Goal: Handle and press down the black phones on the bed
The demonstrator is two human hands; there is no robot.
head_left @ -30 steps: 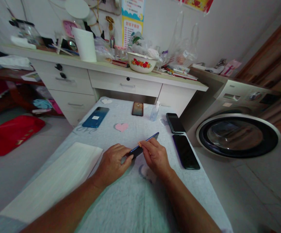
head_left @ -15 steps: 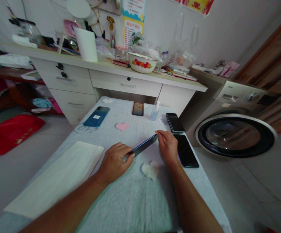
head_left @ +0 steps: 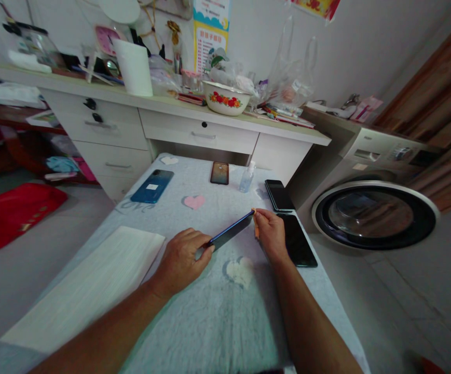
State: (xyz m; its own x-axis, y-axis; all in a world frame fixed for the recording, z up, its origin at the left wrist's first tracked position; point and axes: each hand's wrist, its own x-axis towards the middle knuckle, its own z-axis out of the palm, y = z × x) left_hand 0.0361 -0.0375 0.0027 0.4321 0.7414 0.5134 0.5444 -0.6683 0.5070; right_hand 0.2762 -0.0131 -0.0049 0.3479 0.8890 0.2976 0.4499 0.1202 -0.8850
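A dark smartphone with a blue edge (head_left: 231, 231) is tilted above the cloth, and my left hand (head_left: 186, 257) grips its near left end between thumb and fingers. At its far right end, my right hand (head_left: 270, 231) is pinched closed on a small orange piece (head_left: 257, 228). That piece touches or nearly touches the phone's corner, and most of it is hidden by the fingers. Just right of my right hand lies a black-screened tablet or large phone (head_left: 300, 244). Behind it sits a dark phone (head_left: 279, 196).
The table (head_left: 209, 317) has a grey-blue heart-patterned cloth. On it lie a blue phone (head_left: 153, 187), a brown phone or case (head_left: 219, 173), a clear spray bottle (head_left: 246, 177) and a pale sheet (head_left: 89, 291). Beyond stand a drawer desk (head_left: 202, 124) and a washing machine (head_left: 373, 182).
More of the orange piece now shows below my right fingers. My left hand keeps its grip on the phone. The whole view has shifted slightly.
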